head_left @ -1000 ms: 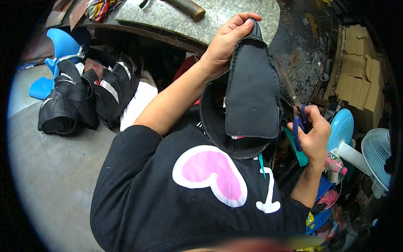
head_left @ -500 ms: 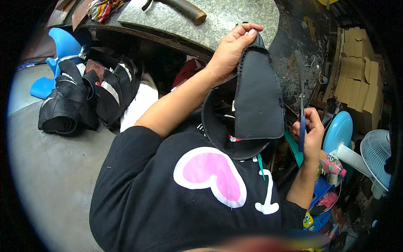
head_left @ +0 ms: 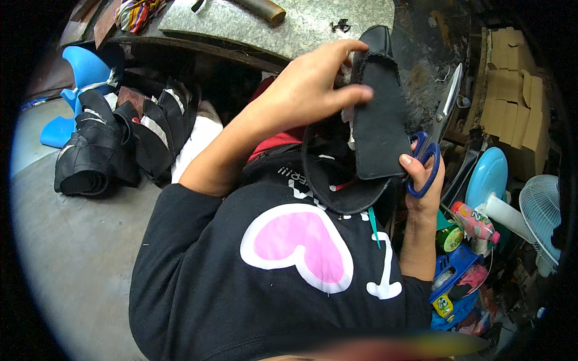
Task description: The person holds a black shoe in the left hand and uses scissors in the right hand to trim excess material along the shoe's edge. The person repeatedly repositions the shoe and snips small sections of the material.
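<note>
A stitched flat black piece (head_left: 380, 138) stands upright before my chest, its top end folded and its edge rough. At its upper left edge is my left hand (head_left: 322, 81), the thumb lying over its face and the index finger at the edge, spread apart; the other fingers are partly hidden. My right hand (head_left: 424, 186) holds blue-handled scissors (head_left: 435, 153), blades pointing up and away. Its thumb is by the piece's lower right corner; whether it presses there I cannot tell. A curved black band (head_left: 325, 192) hangs under the piece against my shirt.
A stone slab (head_left: 217, 24) lies at the far side with a wooden-handled tool (head_left: 265, 9). Rolled black pieces (head_left: 90, 159) rest on the grey surface to the left, by a blue fan blade (head_left: 90, 66). Cardboard boxes (head_left: 509, 96), a fan (head_left: 536, 210) and a pink bottle (head_left: 472, 221) are right.
My left hand has gone from pinching the top end to the left edge, thumb and index now spread. My right hand and scissors have moved left to the piece, the blades swinging rightward.
</note>
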A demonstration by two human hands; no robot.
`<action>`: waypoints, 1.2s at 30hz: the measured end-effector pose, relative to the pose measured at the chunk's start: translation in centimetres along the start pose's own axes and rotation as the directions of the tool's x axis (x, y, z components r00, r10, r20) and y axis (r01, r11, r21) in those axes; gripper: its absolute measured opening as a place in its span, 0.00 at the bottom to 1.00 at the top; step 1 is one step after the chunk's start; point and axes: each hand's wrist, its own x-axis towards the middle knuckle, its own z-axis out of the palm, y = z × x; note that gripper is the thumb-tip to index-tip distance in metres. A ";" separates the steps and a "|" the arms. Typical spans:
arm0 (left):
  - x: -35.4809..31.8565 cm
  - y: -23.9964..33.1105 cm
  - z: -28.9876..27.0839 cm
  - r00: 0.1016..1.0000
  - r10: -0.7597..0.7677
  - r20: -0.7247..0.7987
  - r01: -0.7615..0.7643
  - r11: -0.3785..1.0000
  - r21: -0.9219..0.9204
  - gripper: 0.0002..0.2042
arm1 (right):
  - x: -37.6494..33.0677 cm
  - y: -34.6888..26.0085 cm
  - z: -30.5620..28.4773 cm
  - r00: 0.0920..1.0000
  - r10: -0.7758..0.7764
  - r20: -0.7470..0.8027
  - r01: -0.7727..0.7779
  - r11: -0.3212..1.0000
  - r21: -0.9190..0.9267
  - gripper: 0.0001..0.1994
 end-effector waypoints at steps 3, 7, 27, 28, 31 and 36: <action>-1.4 0.3 -0.5 0.993 -0.049 0.105 0.062 0.989 -0.133 0.34 | 0.2 0.6 0.1 1.000 0.021 -0.013 -0.020 0.996 0.082 0.16; -1.3 -0.4 -0.7 0.990 0.018 0.142 0.016 0.972 -0.233 0.33 | 0.4 0.8 0.3 0.999 0.039 -0.021 -0.035 0.985 0.170 0.17; 0.6 3.1 1.1 0.799 0.601 0.035 -0.496 0.625 0.603 0.19 | 1.2 -1.0 2.6 0.986 -0.116 0.120 0.116 0.993 0.005 0.18; 0.9 3.0 1.3 0.812 0.583 0.016 -0.475 0.646 0.597 0.19 | 1.4 -1.0 2.6 0.986 -0.122 0.116 0.122 0.992 0.014 0.18; 1.2 3.0 1.7 0.819 0.571 -0.053 -0.387 0.618 0.684 0.13 | 2.4 -1.1 2.8 0.981 -0.160 0.112 0.150 0.985 0.089 0.18; 1.7 2.6 1.4 0.882 0.470 -0.019 -0.335 0.657 0.676 0.19 | 5.7 -1.6 3.1 0.958 -0.287 -0.006 0.288 0.957 0.031 0.16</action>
